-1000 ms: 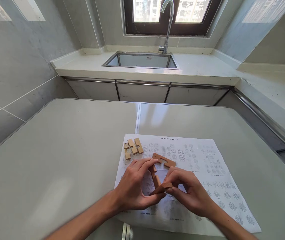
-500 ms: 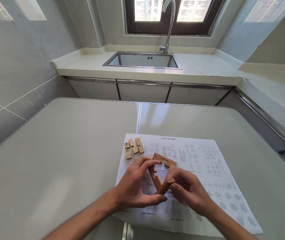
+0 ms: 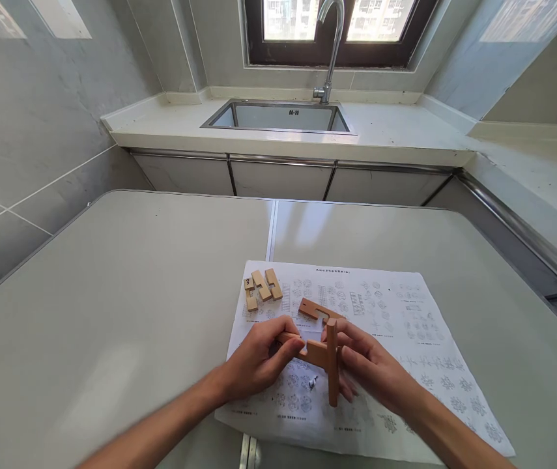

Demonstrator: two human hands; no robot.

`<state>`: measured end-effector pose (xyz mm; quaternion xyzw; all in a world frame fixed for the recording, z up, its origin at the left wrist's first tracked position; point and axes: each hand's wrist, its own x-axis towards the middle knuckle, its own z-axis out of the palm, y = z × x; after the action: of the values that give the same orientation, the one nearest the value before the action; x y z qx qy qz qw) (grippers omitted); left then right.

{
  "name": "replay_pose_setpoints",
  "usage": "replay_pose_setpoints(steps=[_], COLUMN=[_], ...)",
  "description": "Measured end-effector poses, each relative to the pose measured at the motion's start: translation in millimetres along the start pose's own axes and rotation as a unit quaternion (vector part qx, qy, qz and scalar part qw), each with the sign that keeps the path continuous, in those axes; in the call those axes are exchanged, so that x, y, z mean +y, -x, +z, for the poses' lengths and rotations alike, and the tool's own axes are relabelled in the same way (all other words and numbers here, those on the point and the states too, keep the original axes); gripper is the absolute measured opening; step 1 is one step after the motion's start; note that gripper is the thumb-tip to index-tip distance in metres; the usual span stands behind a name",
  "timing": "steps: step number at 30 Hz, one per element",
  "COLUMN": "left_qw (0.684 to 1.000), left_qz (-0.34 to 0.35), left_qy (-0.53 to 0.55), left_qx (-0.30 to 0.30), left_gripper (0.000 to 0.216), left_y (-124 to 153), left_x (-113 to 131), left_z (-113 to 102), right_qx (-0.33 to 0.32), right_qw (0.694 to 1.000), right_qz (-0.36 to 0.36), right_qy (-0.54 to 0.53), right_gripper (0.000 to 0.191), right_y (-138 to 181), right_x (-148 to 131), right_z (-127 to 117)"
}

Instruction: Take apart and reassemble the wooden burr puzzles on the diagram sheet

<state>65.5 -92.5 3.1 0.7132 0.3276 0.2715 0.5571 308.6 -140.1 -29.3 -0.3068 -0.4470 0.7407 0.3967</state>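
Two brown wooden puzzle pieces are joined crosswise between my hands, above a printed sheet. My left hand [image 3: 266,357] is closed on the end of the notched wooden puzzle piece [image 3: 316,354], thumb on top. At its other end, an upright wooden puzzle piece [image 3: 332,365] stands across it, and my right hand [image 3: 363,358] grips the joint from the right. Just behind my hands lies another notched brown piece [image 3: 311,307], partly covered by the right fingers. The printed sheet [image 3: 449,352] carries rows of small diagrams.
Several lighter notched wooden pieces [image 3: 261,285] lie at the sheet's upper left, one marked with a digit. A tiny silvery scrap [image 3: 313,382] is on the paper. The sheet rests on a pale table [image 3: 112,293]; beyond are a counter with a sink [image 3: 278,117] and a faucet [image 3: 329,52].
The joined pieces have been turned: the crosspiece now stands upright on the right. My left hand has gone from a wide spread hold to a pinch on the other piece's end.
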Motion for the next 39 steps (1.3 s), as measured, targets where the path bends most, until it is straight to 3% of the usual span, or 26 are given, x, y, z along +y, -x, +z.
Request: replay_pose_setpoints(steps=[4, 13, 25, 31, 35, 39], left_qw=[1.000, 1.000, 0.999, 0.999, 0.998, 0.997], left_qz=[-0.012, -0.017, -0.009, -0.018, -0.021, -0.021], left_qy=[0.023, 0.012, -0.008, -0.002, -0.013, -0.029], left_qx=[0.001, -0.004, -0.052, -0.048, -0.051, -0.068], left_gripper=[0.042, 0.042, 0.042, 0.045, 0.045, 0.044], left_y=[-1, -1, 0, 0, 0, -1], left_x=[-1, -1, -4, -3, -2, 0], left_z=[0, 0, 1, 0, 0, -1], right_qx=[-0.041, -0.034, 0.020, 0.054, 0.019, -0.037], right_qw=[0.998, 0.998, 0.998, 0.998, 0.999, 0.995], right_qz=[0.039, 0.051, 0.041, 0.030, 0.025, 0.074], right_qy=[-0.007, -0.028, -0.033, -0.019, -0.031, -0.059], right_gripper=[0.043, 0.036, 0.045, 0.045, 0.048, 0.065], right_y=[2, 5, 7, 6, 3, 1], right_x=[-1, -7, -2, 0, -3, -9], right_z=[-1, 3, 4, 1, 2, 7])
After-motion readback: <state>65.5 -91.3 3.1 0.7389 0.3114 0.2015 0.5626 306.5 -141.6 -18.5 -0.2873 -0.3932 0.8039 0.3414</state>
